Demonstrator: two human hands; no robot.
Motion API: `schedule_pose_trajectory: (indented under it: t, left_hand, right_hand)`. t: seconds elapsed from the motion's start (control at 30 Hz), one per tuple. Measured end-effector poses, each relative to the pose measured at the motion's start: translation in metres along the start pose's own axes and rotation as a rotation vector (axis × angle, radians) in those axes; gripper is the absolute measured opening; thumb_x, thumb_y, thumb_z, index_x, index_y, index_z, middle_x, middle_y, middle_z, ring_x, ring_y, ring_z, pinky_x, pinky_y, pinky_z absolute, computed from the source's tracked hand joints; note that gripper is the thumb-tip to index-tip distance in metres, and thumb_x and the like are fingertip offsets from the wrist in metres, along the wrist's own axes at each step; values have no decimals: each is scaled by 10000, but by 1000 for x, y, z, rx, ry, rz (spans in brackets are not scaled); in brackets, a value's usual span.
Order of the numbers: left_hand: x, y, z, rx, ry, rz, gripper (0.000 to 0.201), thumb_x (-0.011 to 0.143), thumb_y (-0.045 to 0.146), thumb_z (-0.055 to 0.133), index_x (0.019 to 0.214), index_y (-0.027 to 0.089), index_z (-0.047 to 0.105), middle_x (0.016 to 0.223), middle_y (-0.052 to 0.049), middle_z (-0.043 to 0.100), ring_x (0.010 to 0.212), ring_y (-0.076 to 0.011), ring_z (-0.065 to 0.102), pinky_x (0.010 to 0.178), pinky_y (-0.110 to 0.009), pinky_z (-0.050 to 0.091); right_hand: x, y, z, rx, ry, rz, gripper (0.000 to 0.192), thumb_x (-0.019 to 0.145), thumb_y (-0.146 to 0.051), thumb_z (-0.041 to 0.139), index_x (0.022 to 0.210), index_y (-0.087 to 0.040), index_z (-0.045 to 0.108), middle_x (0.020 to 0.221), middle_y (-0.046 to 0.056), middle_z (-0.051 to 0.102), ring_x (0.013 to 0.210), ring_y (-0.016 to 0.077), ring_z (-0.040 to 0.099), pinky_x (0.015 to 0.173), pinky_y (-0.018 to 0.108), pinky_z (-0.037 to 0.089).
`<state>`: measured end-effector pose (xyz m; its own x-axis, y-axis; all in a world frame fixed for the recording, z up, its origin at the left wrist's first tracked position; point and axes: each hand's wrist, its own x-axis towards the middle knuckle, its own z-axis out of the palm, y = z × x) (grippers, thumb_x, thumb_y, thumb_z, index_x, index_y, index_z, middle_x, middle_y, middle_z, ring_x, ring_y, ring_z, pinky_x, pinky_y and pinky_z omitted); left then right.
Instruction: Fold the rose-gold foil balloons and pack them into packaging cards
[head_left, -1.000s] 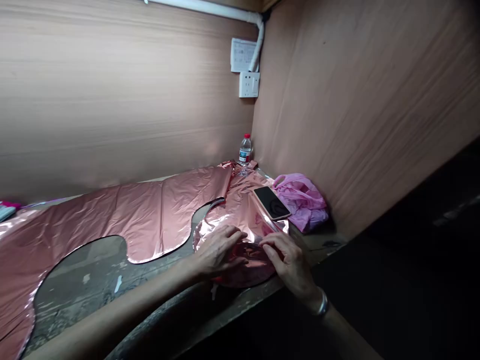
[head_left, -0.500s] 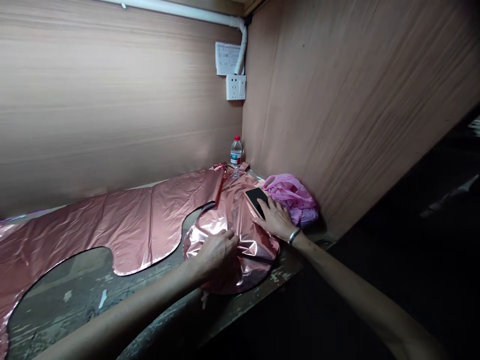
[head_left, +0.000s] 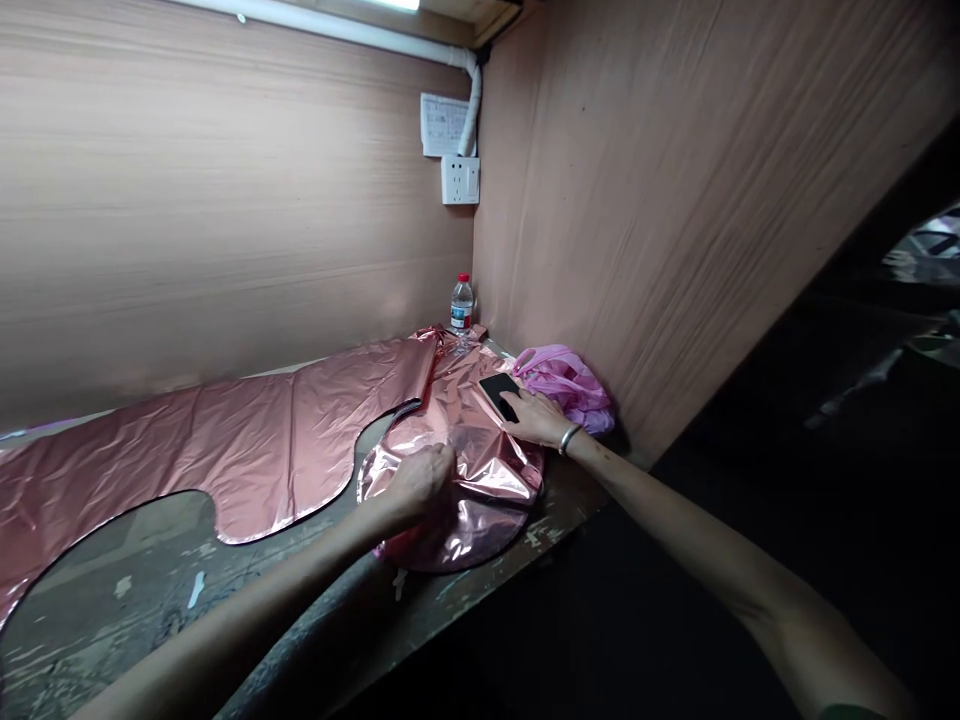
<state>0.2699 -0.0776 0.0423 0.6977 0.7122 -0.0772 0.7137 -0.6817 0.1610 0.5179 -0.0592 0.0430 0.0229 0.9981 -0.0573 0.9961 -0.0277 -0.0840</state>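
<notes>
A shiny rose-pink foil balloon [head_left: 487,525], uninflated and with a rounded end, lies flat near the table's corner. My left hand [head_left: 421,480] is closed in a pinch over it; its fingertips are hidden against the foil. A dark-screened smartphone [head_left: 493,386] lies on the far part of the same foil. Over the phone's near right edge rests my right hand [head_left: 541,416], fingers stretched out and touching the phone. The wrist wears a silver bangle [head_left: 570,440].
More pink foil [head_left: 292,430] with a curved edge stretches left along the worn table [head_left: 142,570]. A pink plastic bag [head_left: 574,385] sits beside my right hand. In the corner stands a red-capped water bottle [head_left: 461,305], below a wall socket [head_left: 460,180]. A wooden panel [head_left: 637,220] rises at the right.
My right hand has slid slightly farther forward over the phone. The left hand stays closed at about the same place on the foil. The view has shifted a little.
</notes>
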Motion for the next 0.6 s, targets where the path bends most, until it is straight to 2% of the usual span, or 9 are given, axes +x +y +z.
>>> schedule_pose_trajectory:
  t: [0.07,0.13,0.2,0.27,0.33,0.43,0.5,0.6]
  left_hand:
    - [-3,-6,-2,-56,19,-38,232,949,189,361,943,172,593,866,-104,671,729,-202,620,645,-297,468]
    - [-6,-4,-2,-95,46,-22,223,966,298,393,1003,184,580,937,-94,671,792,-201,623,693,-294,481]
    - [-6,6,-1,-71,75,51,335,904,448,531,1095,175,565,1060,-119,646,941,-250,617,794,-341,494]
    - [-2,22,0,-5,52,97,482,805,529,644,1115,166,579,1106,-141,623,1006,-296,609,823,-384,501]
    - [5,37,2,47,-3,76,389,839,479,616,1058,157,617,1053,-146,634,958,-296,639,774,-377,512]
    - [16,47,5,59,-51,56,209,931,270,480,987,142,635,948,-143,658,876,-263,673,728,-345,510]
    - [20,46,8,61,-51,68,192,925,178,449,979,143,630,949,-145,665,882,-260,675,738,-346,504]
    - [21,34,11,61,-46,55,194,909,153,445,992,127,617,970,-162,667,882,-278,668,725,-359,495]
  right_hand:
    - [-2,1,-1,-8,-3,-10,568,876,-456,515,1395,-233,460,1363,166,537,1174,356,560,942,444,436]
    - [-3,-1,-1,-16,-10,-8,587,876,-489,518,1399,-232,452,1366,176,532,1178,373,554,932,457,442]
    - [-1,-4,-2,-29,-18,5,654,856,-523,551,1419,-214,424,1370,202,524,1208,400,530,929,475,443]
    - [2,-8,-3,-44,-22,22,702,843,-526,579,1434,-195,396,1364,223,523,1219,411,523,919,480,448]
    - [5,-10,-6,-55,-27,36,695,836,-502,597,1422,-183,400,1356,226,530,1201,399,543,904,463,460]
    - [9,-11,-13,-64,-45,37,675,814,-472,632,1389,-180,431,1353,211,542,1164,365,578,889,420,473]
    - [9,-11,-17,-64,-59,27,665,817,-463,633,1385,-177,439,1363,203,539,1162,343,583,900,399,470]
    - [7,-9,-19,-61,-66,15,635,837,-458,609,1379,-170,449,1399,200,512,1175,330,579,921,393,461]
